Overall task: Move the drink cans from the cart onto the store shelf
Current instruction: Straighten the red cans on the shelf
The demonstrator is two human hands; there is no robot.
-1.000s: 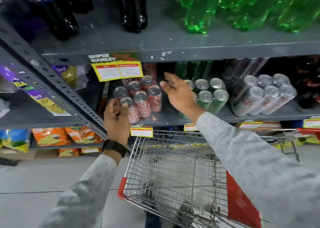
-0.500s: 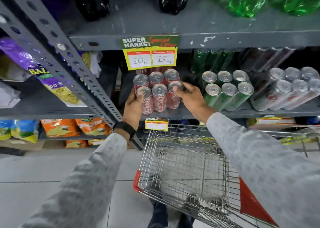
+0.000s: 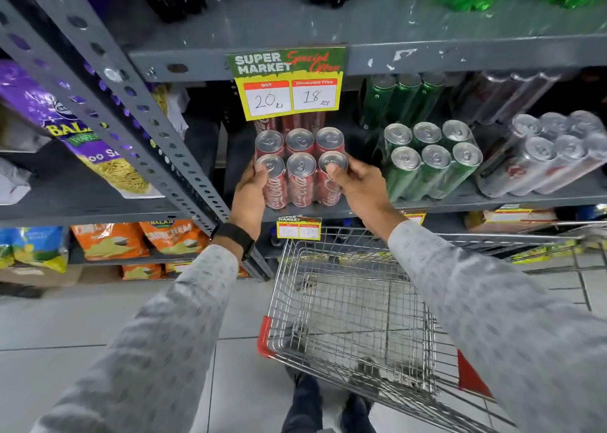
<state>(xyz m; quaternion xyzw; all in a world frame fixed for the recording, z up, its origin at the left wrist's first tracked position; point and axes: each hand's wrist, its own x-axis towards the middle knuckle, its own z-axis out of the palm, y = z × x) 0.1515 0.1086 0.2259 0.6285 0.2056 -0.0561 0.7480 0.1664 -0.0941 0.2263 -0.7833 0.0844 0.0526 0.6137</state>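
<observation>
Both hands have closed in on the red can pack [image 3: 299, 169] since a second ago, when the right hand hovered open over the green cans and the left touched only one corner can.

Head view: the red can pack, six cans in two rows of three, sits on the store shelf [image 3: 492, 199], below the yellow price sign [image 3: 290, 86]. Left hand [image 3: 249, 196] clasps the pack's left side, its fingers [image 3: 262, 174] curled over the near-left can's rim. Right hand [image 3: 356, 188] clasps the right side, thumb pressed on the near-right can's top. So the pack lies between the two hands, gripped by both. Just right of it stands the green can pack [image 3: 430, 160], then a silver can pack [image 3: 545, 153] farther right. Nearer the person, the wire cart [image 3: 348, 304] stands below the shelf edge with no cans visible inside.
</observation>
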